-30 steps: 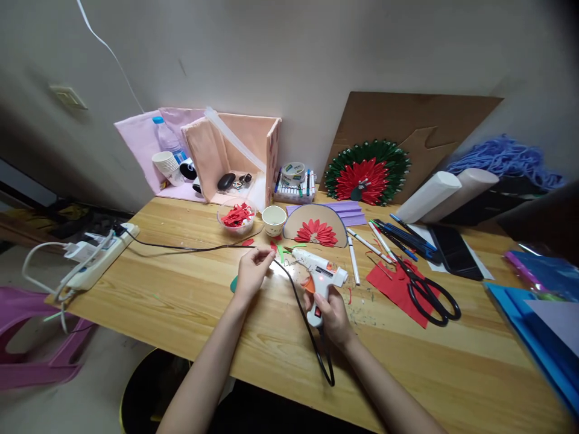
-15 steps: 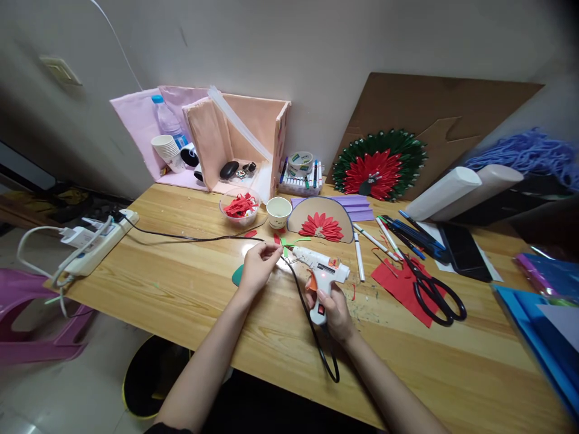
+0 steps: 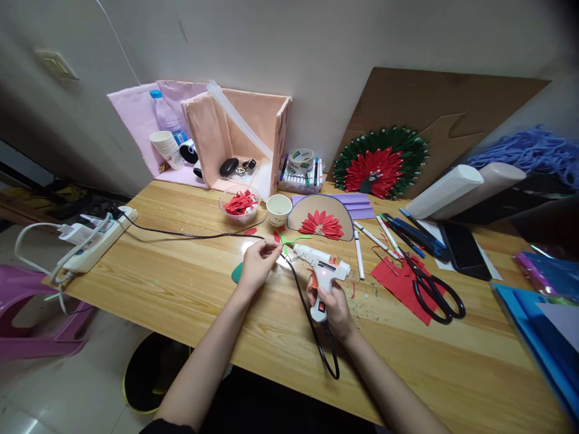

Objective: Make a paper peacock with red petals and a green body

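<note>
A white hot glue gun (image 3: 324, 269) with an orange trigger is in my right hand (image 3: 335, 307), its fingers wrapped round the handle. A small light glows on its side, and its nozzle points left. My left hand (image 3: 260, 265) is closed in a pinch near the nozzle tip; what sits between the fingertips is too small to make out. A black cord (image 3: 302, 294) passes by those fingertips and loops under the gun's handle. Green paper strips (image 3: 295, 239) lie just beyond the nozzle. Partly behind my left hand lies a dark green piece (image 3: 237, 273).
A tub of red scraps (image 3: 239, 204), a paper cup (image 3: 278, 210) and a fan-shaped card with red petals (image 3: 321, 220) stand beyond my hands. To the right are markers (image 3: 359, 255), red paper (image 3: 398, 286), scissors (image 3: 436, 295) and a phone (image 3: 465, 252). A power strip (image 3: 99, 241) sits left.
Both hands and the glue gun keep nearly the same place. The view has shifted very slightly.
</note>
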`<state>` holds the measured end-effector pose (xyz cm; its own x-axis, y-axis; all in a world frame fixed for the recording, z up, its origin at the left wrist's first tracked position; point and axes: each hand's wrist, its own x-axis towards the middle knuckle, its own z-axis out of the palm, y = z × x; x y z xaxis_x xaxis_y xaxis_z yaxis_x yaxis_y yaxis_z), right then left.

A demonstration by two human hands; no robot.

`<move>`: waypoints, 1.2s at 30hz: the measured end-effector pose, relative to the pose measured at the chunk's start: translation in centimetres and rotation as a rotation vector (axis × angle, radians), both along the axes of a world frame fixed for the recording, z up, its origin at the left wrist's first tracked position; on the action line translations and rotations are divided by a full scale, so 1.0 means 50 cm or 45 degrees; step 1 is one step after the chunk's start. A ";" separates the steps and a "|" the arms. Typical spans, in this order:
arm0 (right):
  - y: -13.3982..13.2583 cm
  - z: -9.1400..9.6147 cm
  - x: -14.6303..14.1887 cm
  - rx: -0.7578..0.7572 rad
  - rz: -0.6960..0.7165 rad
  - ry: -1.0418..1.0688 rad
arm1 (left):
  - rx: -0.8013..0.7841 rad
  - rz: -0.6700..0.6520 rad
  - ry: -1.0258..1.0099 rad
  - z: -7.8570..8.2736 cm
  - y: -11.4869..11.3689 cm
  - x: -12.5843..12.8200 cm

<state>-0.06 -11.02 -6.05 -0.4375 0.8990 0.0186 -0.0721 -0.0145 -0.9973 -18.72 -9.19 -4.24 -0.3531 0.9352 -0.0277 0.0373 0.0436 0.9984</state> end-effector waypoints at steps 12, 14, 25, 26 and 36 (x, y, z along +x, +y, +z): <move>-0.002 0.000 -0.002 -0.023 0.015 0.043 | 0.006 -0.004 -0.004 -0.003 -0.001 0.000; -0.003 -0.001 -0.002 -0.021 0.013 0.044 | 0.010 -0.002 -0.004 -0.004 -0.001 -0.001; 0.001 -0.007 0.001 -0.027 0.010 0.039 | 0.018 0.001 0.013 0.000 -0.002 -0.001; 0.001 -0.007 0.001 -0.025 0.010 0.032 | 0.017 0.001 0.015 0.000 -0.002 -0.001; 0.008 0.007 -0.007 -0.010 -0.005 -0.112 | -0.004 0.068 0.040 0.023 -0.024 -0.033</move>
<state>-0.39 -10.63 -5.72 -0.4334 0.9008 -0.0266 0.0159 -0.0218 -0.9996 -20.36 -10.40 -3.09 -0.4032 0.9149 -0.0189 0.0658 0.0497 0.9966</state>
